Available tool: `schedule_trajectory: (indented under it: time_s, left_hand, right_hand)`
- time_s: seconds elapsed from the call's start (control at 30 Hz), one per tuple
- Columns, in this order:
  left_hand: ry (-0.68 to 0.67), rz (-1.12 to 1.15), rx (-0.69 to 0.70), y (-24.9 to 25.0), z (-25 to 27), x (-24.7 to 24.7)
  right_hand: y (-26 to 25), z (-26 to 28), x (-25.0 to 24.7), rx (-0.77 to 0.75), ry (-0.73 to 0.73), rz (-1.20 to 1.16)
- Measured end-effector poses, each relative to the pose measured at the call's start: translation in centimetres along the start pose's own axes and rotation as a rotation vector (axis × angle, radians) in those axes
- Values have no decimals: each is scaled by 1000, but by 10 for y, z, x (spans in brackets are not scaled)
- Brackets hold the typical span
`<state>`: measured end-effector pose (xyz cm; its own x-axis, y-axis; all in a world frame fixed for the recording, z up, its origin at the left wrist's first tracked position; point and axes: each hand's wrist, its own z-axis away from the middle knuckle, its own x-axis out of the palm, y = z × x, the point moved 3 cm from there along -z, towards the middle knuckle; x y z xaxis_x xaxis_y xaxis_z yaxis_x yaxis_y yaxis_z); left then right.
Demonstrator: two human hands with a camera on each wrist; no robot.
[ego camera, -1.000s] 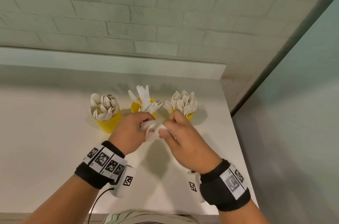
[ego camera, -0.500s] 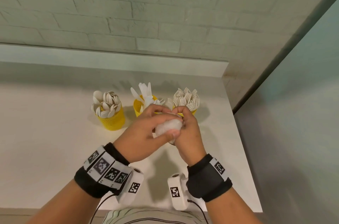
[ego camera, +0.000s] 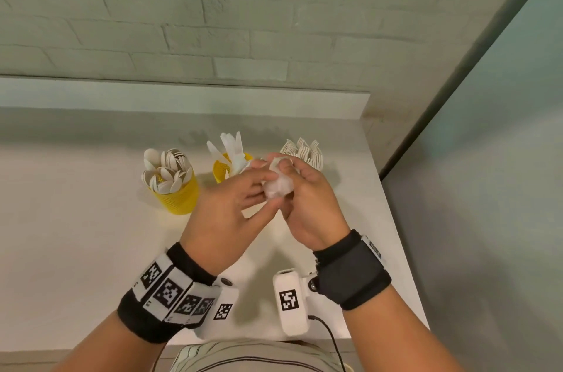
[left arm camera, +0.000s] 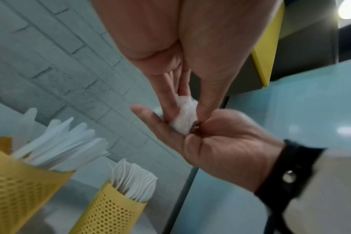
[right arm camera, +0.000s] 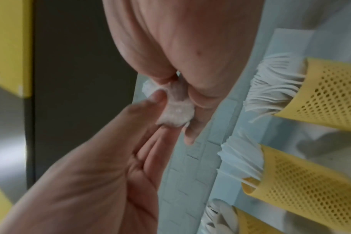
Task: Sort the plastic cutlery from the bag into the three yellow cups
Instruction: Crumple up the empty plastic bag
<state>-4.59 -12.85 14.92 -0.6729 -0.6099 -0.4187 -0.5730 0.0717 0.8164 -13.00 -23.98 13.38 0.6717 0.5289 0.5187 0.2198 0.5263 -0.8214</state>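
Both hands are meeting above the table (ego camera: 76, 249), pressed together around a crumpled clear bag (ego camera: 278, 184). The left hand (ego camera: 227, 213) is pinching the wad between thumb and fingers; the right hand (ego camera: 310, 204) is curling its fingers over it from 3 o'clock. Beyond them at 12 o'clock, three yellow cups are standing in a row: spoons (ego camera: 167, 170) at 10 o'clock, knives (ego camera: 231, 149) in the middle, forks (ego camera: 306, 150) at 1 o'clock.
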Motion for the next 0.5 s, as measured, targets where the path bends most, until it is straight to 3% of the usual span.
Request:
schedule_trajectory:
  time_s: [0.1,0.2,0.37,0.5]
  left_hand:
    - [63,-147,124,1,-1,-6]
    - [67,-333,97,-7,-11,-7]
    - [-107,-248,89,2,-6,-12]
    - [-116,-130,41,12,12,-46]
  right_hand:
    - [-1,7,6,44,-93,-65]
    - [8,10,13,26,-117,29]
    - [11,8,7,-126,31,311]
    - [12,0,-6,-222,201,542]
